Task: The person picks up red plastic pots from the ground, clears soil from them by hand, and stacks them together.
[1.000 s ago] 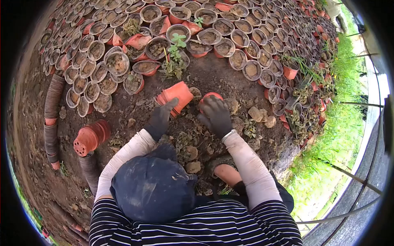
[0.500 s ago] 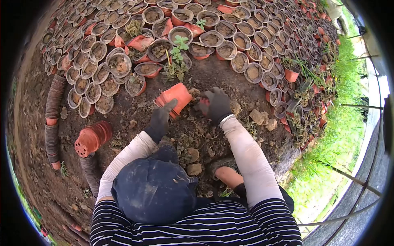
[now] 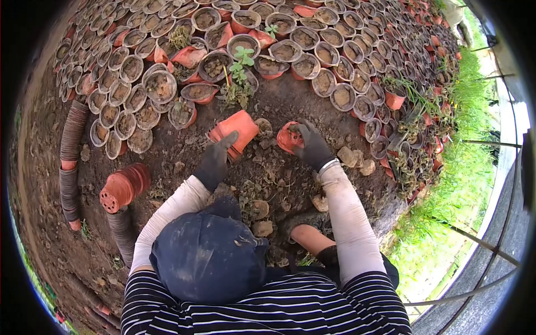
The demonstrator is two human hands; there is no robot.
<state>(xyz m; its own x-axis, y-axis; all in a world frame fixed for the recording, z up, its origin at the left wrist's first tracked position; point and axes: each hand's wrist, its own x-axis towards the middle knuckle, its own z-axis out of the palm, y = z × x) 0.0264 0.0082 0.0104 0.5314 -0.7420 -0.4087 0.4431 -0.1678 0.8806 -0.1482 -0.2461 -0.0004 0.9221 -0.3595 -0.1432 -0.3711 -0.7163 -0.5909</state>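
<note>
My left hand point(image 3: 214, 163), in a dark glove, is closed on a short stack of red plastic pots point(image 3: 239, 132) nested in each other and lying on their side. To its right, my gloved right hand point(image 3: 314, 147) grips a single red plastic pot point(image 3: 288, 138) by its right side. A small gap separates this pot from the stack. Between them a brown soil clod point(image 3: 263, 127) lies on the ground. My right fingers partly cover the pot, so its inside shows only in part.
Many soil-filled pots point(image 3: 326, 54) crowd the ground ahead, with a leafy seedling point(image 3: 242, 60) near the front. At left lie a red pot stack point(image 3: 126, 187) and a long dark pot stack point(image 3: 73, 134). Soil clods point(image 3: 350, 157) sit at right, grass point(image 3: 472, 151) beyond.
My right hand has moved a little to the right and turned, bringing the red pot into clearer view. My left hand and its stack have barely shifted.
</note>
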